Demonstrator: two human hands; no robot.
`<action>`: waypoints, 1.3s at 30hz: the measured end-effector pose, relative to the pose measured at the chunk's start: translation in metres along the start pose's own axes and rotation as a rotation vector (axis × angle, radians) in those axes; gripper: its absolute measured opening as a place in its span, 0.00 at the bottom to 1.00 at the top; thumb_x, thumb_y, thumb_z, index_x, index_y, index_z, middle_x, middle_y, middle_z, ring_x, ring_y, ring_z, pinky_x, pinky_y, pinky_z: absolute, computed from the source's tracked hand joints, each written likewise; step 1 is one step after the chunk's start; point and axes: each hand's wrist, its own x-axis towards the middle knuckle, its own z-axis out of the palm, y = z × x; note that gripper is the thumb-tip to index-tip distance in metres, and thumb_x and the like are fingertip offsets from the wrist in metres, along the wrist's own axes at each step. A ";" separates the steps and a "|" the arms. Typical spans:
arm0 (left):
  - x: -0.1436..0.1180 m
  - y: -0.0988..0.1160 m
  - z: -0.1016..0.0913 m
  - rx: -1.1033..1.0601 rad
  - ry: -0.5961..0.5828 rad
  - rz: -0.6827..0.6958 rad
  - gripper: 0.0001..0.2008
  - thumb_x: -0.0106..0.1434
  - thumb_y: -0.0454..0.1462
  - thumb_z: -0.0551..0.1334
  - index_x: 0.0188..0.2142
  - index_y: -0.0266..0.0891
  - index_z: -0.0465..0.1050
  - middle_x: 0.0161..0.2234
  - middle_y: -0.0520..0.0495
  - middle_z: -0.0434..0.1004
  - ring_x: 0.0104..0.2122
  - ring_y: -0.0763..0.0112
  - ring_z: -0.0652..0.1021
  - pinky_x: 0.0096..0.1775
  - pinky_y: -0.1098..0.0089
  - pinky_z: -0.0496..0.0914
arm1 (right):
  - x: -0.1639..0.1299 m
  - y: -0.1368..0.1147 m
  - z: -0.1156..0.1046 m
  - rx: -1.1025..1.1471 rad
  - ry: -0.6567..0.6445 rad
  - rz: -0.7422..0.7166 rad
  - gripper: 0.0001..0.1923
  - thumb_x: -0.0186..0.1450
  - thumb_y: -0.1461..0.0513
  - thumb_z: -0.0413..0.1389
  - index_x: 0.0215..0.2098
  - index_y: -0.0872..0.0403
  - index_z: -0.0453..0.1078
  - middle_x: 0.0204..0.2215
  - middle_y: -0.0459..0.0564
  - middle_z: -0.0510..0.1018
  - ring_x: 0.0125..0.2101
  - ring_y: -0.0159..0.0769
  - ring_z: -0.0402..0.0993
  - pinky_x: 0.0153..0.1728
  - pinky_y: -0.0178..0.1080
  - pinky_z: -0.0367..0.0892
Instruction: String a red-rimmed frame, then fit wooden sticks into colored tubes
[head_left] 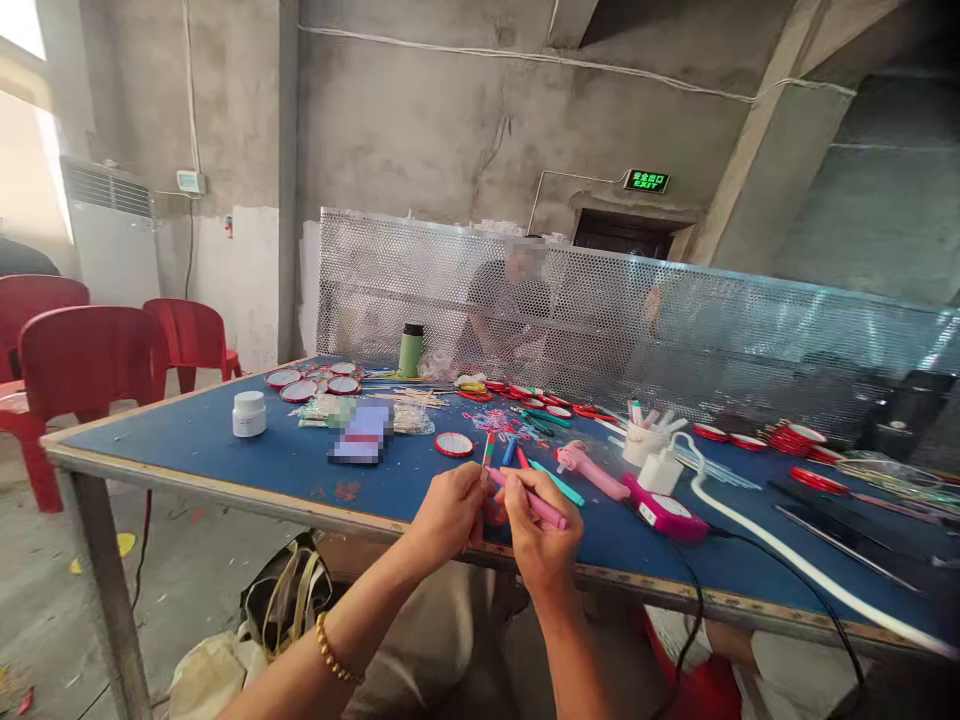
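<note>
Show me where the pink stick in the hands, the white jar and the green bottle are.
pink stick (541,508), head view, on the shaft just right of the fingers.
white jar (249,418), head view, on the middle of its side.
green bottle (410,356), head view, on its green body below the dark cap.

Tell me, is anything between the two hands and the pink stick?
Nothing visible is. The right hand grips the pink stick directly, and the left hand meets its end, above the table edge.
</note>
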 end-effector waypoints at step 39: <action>0.002 -0.004 0.000 -0.061 -0.020 -0.030 0.14 0.66 0.47 0.51 0.30 0.40 0.63 0.22 0.52 0.73 0.12 0.77 0.68 0.14 0.77 0.57 | -0.002 0.002 0.002 0.020 0.055 0.051 0.10 0.68 0.59 0.54 0.33 0.55 0.74 0.22 0.45 0.77 0.18 0.30 0.72 0.21 0.32 0.67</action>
